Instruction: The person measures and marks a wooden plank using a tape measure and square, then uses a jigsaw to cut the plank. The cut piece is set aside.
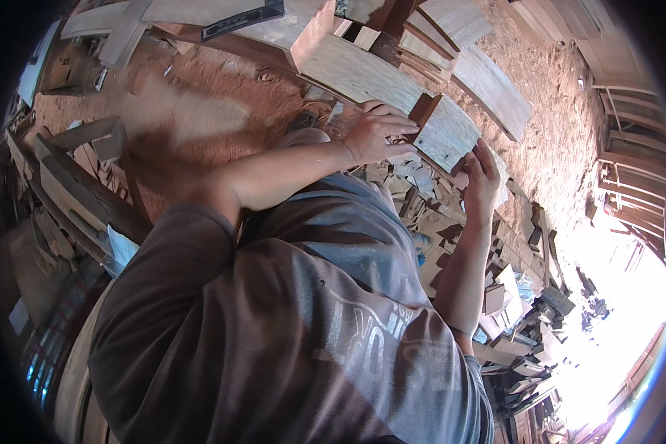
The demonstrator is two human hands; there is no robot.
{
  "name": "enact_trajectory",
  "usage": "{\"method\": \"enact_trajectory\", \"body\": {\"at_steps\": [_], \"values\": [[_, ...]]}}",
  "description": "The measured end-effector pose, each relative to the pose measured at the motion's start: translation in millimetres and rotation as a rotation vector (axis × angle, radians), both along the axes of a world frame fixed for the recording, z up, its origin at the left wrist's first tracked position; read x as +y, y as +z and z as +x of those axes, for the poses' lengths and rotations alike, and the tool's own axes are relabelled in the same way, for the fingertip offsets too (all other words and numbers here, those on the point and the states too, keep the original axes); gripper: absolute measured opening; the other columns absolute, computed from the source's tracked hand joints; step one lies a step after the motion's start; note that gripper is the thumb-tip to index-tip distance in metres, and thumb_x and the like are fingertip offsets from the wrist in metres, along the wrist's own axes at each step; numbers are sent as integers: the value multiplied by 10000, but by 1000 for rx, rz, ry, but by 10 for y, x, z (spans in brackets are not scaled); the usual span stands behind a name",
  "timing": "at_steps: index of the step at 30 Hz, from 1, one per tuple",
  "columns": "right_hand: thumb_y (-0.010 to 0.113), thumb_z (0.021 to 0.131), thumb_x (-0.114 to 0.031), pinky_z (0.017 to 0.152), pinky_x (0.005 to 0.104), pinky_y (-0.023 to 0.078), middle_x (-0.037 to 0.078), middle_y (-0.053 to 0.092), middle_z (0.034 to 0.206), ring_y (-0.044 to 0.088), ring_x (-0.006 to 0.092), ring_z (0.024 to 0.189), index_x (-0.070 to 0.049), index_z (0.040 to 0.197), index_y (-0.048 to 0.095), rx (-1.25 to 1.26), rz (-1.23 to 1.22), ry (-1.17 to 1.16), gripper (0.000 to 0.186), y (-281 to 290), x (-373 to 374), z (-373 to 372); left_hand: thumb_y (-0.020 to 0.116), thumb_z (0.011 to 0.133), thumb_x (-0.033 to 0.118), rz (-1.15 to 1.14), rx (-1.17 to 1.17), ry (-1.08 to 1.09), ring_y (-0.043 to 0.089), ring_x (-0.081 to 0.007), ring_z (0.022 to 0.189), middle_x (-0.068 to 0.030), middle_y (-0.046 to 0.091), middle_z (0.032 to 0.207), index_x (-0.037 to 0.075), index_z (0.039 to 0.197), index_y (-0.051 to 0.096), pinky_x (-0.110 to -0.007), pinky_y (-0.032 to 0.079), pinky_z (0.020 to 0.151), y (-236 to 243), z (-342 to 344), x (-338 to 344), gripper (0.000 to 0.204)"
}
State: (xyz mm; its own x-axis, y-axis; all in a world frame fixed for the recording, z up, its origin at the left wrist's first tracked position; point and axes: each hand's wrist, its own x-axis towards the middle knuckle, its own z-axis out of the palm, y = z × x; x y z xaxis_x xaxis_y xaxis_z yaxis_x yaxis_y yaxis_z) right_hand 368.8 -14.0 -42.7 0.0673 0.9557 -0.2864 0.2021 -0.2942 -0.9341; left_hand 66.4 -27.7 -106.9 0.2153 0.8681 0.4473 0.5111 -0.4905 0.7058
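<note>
A long board (451,137) lies in front of the person's body. Its flat top is pale and grayish, with streaky marks, and its side is darker brown. On it stands a small reddish-brown block (424,112). The left hand (382,135) has its fingers half bent beside the block; I can't tell if they hold it tight. The right hand (480,176) curls at the board's end, but I can't see how firmly it grips. Wood scraps (444,240) lie below.
</note>
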Motion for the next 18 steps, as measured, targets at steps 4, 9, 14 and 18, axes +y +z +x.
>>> {"method": "enact_trajectory", "body": {"at_steps": [4,9,14,18], "values": [[613,1095,-33,771,328,605,125,725,1277,692,157,904,90,1553,569,109,-38,13,476,140,-34,-75,893,870,381,-2,-9,-20,680,-137,1196,41,815,1246,171,1173,868,-398,412,1119,6,0,8,369],[633,1089,-64,796,324,602,111,746,1267,707,148,934,69,1528,612,16,-3,0,460,179,-14,-125,886,873,351,40,27,-26,691,-154,1189,33,818,1256,159,1165,869,-404,421,1108,23,-10,33,350],[638,1089,-79,838,316,601,118,748,1293,718,146,951,72,1538,601,35,-44,-25,474,177,-50,-94,892,873,354,46,28,-37,696,-161,1188,33,821,1253,155,1152,870,-398,420,1105,62,-21,44,343],[640,1092,-84,845,315,601,129,747,1321,718,144,950,73,1548,588,-43,6,-25,485,118,-41,-77,903,866,364,47,8,-41,703,-166,1177,30,829,1230,154,1147,872,-396,423,1098,95,-25,48,352]]}}
